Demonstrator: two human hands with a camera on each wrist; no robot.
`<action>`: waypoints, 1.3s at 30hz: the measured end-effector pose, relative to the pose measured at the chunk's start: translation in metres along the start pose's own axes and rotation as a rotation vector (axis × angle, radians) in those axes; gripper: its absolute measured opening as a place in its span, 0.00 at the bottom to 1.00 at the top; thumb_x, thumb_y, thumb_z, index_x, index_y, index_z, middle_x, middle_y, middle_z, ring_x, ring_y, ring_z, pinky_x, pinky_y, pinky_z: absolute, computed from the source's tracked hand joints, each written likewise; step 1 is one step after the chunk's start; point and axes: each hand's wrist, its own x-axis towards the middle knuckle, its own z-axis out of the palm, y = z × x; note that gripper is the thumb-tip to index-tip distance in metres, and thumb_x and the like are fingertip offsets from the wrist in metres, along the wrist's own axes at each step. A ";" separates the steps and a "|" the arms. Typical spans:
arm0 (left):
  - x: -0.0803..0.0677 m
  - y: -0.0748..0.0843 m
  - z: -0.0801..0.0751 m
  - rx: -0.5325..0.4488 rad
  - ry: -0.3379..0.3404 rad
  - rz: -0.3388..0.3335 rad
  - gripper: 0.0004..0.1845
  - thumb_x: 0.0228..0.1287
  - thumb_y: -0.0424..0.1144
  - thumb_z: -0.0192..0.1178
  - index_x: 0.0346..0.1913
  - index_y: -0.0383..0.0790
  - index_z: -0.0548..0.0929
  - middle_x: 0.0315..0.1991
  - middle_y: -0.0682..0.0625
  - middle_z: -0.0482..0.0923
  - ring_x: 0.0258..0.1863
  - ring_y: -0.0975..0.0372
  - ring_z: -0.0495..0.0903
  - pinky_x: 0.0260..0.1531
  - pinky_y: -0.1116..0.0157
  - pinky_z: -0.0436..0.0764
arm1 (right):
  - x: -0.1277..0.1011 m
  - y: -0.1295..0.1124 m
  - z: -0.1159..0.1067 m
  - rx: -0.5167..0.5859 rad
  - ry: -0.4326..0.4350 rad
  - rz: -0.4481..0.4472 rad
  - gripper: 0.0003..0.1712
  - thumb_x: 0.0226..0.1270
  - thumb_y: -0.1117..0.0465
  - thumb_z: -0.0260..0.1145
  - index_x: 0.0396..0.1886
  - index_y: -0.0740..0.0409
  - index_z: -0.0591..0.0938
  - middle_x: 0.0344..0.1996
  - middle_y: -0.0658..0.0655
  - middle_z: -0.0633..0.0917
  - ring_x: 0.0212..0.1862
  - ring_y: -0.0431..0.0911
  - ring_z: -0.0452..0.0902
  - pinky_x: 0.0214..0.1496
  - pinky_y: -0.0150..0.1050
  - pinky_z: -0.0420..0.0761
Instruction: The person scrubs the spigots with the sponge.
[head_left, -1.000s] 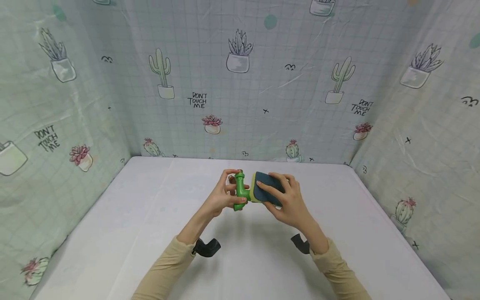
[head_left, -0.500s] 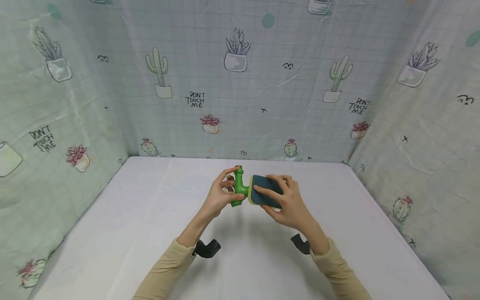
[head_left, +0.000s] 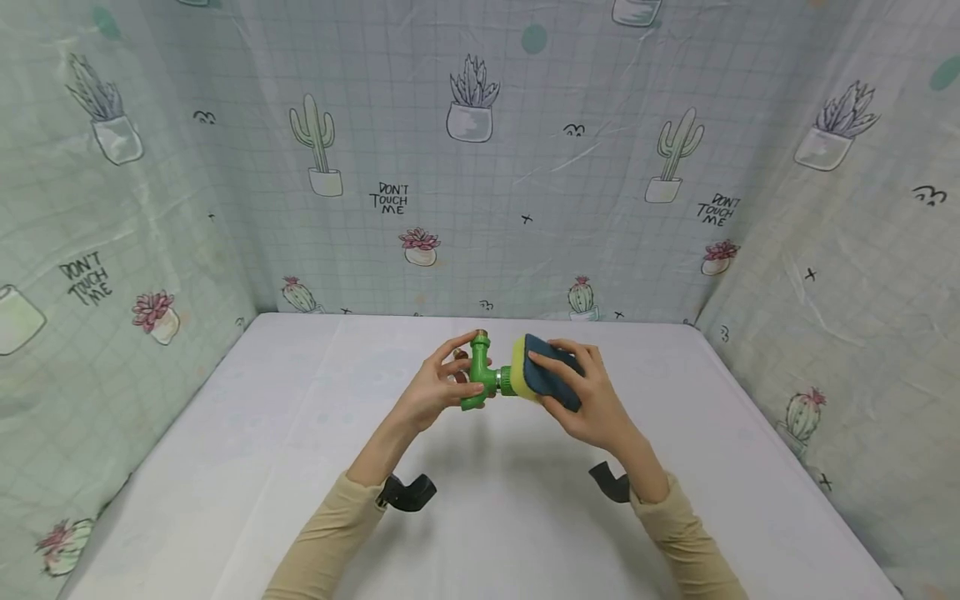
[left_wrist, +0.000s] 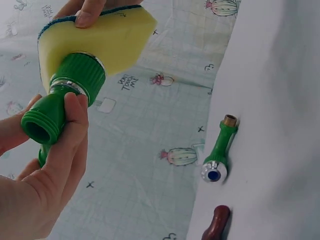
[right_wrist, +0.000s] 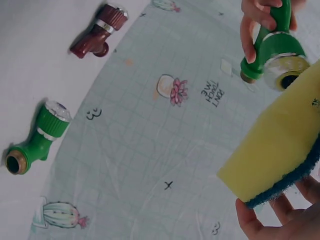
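My left hand (head_left: pixel 435 390) grips a green angle valve (head_left: pixel 478 360) between thumb and fingers, raised above the table. Its ribbed green knob with a silvery ring (left_wrist: pixel 81 75) points right, toward the sponge. A yellow sponge with a dark blue scouring side (head_left: pixel 553 373) is held by my right hand (head_left: pixel 598 410), thumb below and fingers over the blue face. In the left wrist view the sponge's yellow side (left_wrist: pixel 107 40) lies against the knob's end. From the right wrist view the yellow side (right_wrist: pixel 280 140) faces the knob, and part of the contact is hidden.
Another green valve (left_wrist: pixel 220 150) with a silvery-capped knob lies on the white table. Near it is a brown-red valve (right_wrist: pixel 98 32), mostly hidden behind my left hand in the head view. A cactus-print curtain (head_left: pixel 480 208) encloses the table's back and sides.
The sponge has shifted right and tilted, so the valve's ribbed knob shows now, where the sponge covered it before. My left hand keeps its hold, with the valve slightly higher than a second ago.
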 end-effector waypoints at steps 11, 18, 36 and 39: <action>0.002 -0.006 0.001 -0.117 -0.114 -0.075 0.35 0.59 0.24 0.53 0.68 0.44 0.54 0.40 0.47 0.76 0.38 0.55 0.83 0.42 0.57 0.81 | 0.000 -0.005 0.004 0.156 0.085 0.004 0.37 0.45 0.70 0.67 0.59 0.52 0.68 0.58 0.63 0.63 0.57 0.55 0.58 0.49 0.53 0.71; -0.002 -0.006 0.015 0.133 -0.088 -0.048 0.23 0.55 0.28 0.59 0.55 0.30 0.70 0.40 0.42 0.77 0.38 0.49 0.82 0.40 0.49 0.79 | 0.001 -0.006 0.005 0.127 0.076 0.023 0.36 0.47 0.68 0.68 0.58 0.50 0.70 0.58 0.62 0.65 0.57 0.54 0.58 0.47 0.46 0.68; -0.001 -0.008 0.017 0.120 -0.056 -0.058 0.21 0.54 0.25 0.58 0.53 0.25 0.71 0.46 0.34 0.77 0.34 0.58 0.84 0.39 0.52 0.81 | 0.005 -0.009 0.000 0.151 0.012 0.007 0.32 0.49 0.66 0.67 0.58 0.49 0.72 0.58 0.60 0.67 0.56 0.54 0.59 0.48 0.54 0.72; -0.001 -0.009 0.016 0.106 -0.054 -0.079 0.21 0.54 0.26 0.58 0.53 0.25 0.71 0.44 0.36 0.78 0.34 0.57 0.84 0.39 0.52 0.81 | 0.004 -0.008 0.000 0.127 -0.011 0.002 0.32 0.50 0.64 0.67 0.58 0.45 0.71 0.58 0.59 0.67 0.55 0.52 0.59 0.48 0.54 0.73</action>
